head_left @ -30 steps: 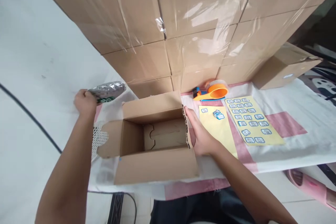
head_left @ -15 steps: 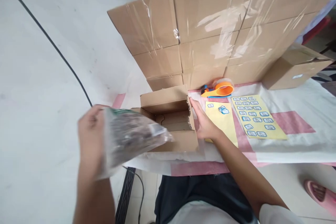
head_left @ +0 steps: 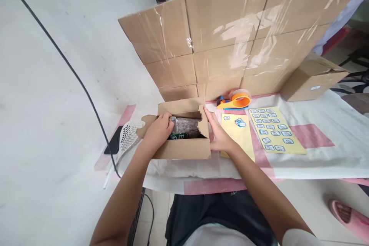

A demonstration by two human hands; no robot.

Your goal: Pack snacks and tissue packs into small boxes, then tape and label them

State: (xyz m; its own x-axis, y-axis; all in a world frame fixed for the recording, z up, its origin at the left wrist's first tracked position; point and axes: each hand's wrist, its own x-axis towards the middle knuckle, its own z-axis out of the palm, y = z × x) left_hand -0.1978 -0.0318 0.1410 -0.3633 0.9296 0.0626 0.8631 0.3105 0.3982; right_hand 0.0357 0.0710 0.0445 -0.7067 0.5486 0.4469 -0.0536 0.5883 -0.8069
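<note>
A dark cable (head_left: 62,52) slants down the white wall (head_left: 49,123) toward the left end of a tabletop (head_left: 311,165) covered in white and pink cloth. Near the tabletop's left edge lies a black phone (head_left: 115,141), partly crossed by the cable, and just beside it a white mesh swatter (head_left: 128,136), its handle pointing toward the near left corner.

At the near edge, left of the middle, a person packs an open cardboard box (head_left: 181,154). The left hand (head_left: 158,132) reaches over the box's left end, fingers curled closed on the left end of a clear plastic bag (head_left: 186,125) with dark contents and a green label. The bag lies inside the box, between its raised long flaps. A wall of taped cartons (head_left: 221,42) rises behind, along the far edge.

The right hand (head_left: 218,132) grips the box's right end, fingers against its outer side beside a rough-edged flap. Just right of that hand lies a yellow sheet (head_left: 239,138) with a few stickers; beyond it, near the far edge, sits an orange tape dispenser (head_left: 238,100). A second sheet (head_left: 275,130), bearing rows of stickers, lies farther right. Toward the far right corner stands another carton (head_left: 309,80). On the floor at right, a foot wears a pink slipper (head_left: 351,219).
</note>
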